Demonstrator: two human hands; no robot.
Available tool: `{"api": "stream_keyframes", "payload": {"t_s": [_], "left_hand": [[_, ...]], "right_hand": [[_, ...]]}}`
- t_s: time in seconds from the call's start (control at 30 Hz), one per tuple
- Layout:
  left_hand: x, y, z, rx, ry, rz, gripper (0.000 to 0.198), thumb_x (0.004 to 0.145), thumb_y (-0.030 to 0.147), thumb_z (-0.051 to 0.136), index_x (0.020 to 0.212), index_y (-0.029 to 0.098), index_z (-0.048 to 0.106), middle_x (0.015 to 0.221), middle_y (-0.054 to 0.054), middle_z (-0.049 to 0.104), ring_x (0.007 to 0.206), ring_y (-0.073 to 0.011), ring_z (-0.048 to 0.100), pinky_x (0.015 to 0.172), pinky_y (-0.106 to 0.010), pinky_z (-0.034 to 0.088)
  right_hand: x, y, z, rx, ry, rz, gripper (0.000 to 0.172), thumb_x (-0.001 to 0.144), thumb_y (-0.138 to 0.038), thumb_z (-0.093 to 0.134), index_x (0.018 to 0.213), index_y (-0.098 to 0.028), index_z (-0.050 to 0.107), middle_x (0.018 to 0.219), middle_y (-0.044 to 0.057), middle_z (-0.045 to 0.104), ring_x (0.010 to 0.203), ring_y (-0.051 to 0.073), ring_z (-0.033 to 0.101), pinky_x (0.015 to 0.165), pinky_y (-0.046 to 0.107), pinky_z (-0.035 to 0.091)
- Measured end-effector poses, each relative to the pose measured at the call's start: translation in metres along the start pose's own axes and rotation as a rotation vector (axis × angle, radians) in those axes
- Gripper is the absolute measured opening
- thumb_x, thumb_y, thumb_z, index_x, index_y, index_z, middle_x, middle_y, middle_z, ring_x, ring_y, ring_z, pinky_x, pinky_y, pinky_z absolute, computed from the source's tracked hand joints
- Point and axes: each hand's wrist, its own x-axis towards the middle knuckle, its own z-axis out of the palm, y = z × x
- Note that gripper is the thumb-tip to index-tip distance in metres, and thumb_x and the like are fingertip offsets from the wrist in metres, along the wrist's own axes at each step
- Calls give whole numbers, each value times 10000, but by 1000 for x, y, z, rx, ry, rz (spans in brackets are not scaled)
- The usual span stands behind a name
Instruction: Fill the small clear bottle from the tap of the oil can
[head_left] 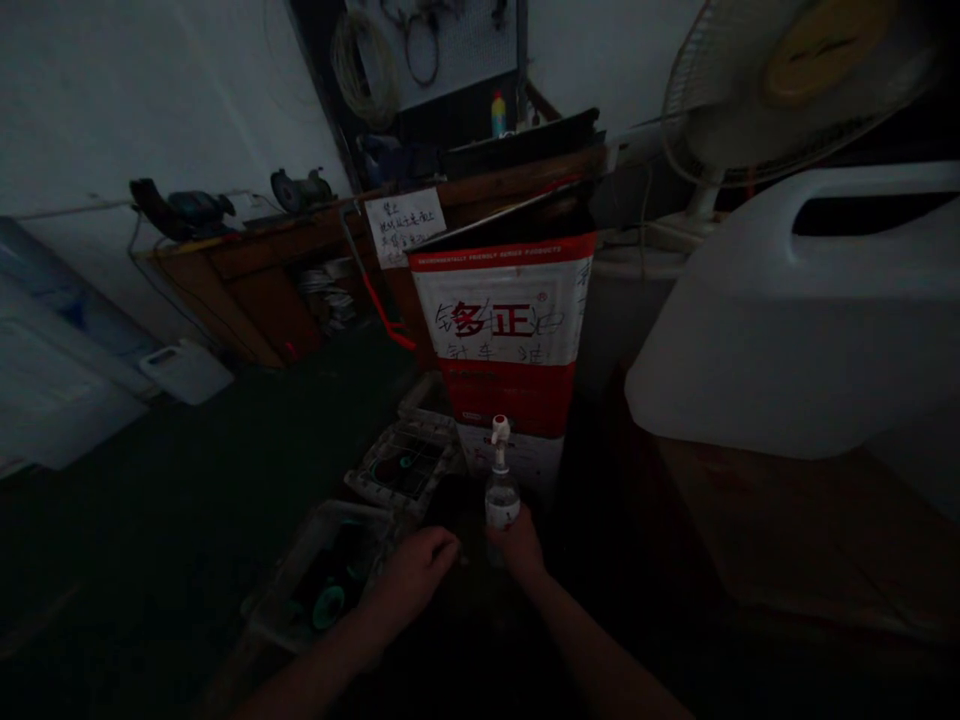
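The scene is very dim. My right hand (517, 548) is wrapped round the lower part of a small clear bottle (501, 492), which stands upright under the white tap (499, 430) of a red-and-white metal can (504, 330). My left hand (414, 575) hovers just left of the bottle with its fingers curled; whether they hold anything is hidden in the dark. Both forearms reach in from the bottom edge.
Clear plastic trays (409, 465) with green parts lie left of the hands. A big white jerrycan (810, 320) sits on a box at right, a fan (795, 80) behind it. A wooden workbench (247, 260) with a grinder stands at the back left.
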Motion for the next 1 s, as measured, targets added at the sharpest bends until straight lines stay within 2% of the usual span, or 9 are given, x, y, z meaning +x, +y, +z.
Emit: {"api": "stream_keyframes", "payload": {"t_s": [0.07,0.2,0.33,0.4,0.53,0.63,0.8,1.0], "left_hand": [[17,20,-15,138,42,85,295,892,332,382,894,187,639,922,-36,675,885,-179,612,814,-302,454],[57,72,-39,424,155,224,257,900,276,415,1034,183,614,1038,-56,646,947,-191,610,851,-313,469],[88,106,-41,733,187,362,426,880,284,477,1296,209,426,1136,-76,610,978,-229,613,821,-337,501],[97,112,-35,864,153,450,427,878,258,475,1298,215,410,1098,-69,620,948,-230,622,783,-336,514],[108,117,-28,1089,86,567,276,877,162,427,1134,202,520,987,-52,631,845,-209,633,684,-313,515],[116,125,-27,1217,46,658,223,870,130,424,1047,163,556,950,-67,627,870,-217,619,695,-322,506],[129,136,-27,1326,-18,751,182,864,131,451,1000,141,572,1008,-93,621,916,-217,601,739,-337,491],[139,148,-22,1326,17,802,171,850,117,459,952,162,588,1201,-88,546,892,-202,585,660,-309,468]], "right_hand": [[2,1,-4,16,-6,8,630,635,-261,637,1197,-93,405,1116,174,593,988,267,606,799,330,476],[6,6,-9,22,15,-18,619,629,-236,625,1202,-125,421,1124,166,589,1020,257,597,834,322,467],[10,14,-14,15,58,-57,628,631,-233,604,1221,-140,412,1152,156,576,1040,256,585,837,320,467],[12,18,-17,11,55,-71,646,626,-234,606,1234,-148,405,1169,146,571,1044,255,581,835,314,469],[16,22,-24,-8,60,-52,663,624,-228,614,1247,-149,402,1185,149,565,1047,245,581,846,306,467],[17,23,-29,0,66,-67,649,621,-222,618,1232,-149,414,1185,146,560,1062,266,568,861,337,459],[18,22,-38,30,55,-48,592,628,-206,605,1195,-159,438,1153,146,568,1033,274,576,834,349,458],[19,22,-44,22,53,-47,575,622,-206,603,1175,-166,450,1126,141,584,1017,263,585,813,338,462]]}}
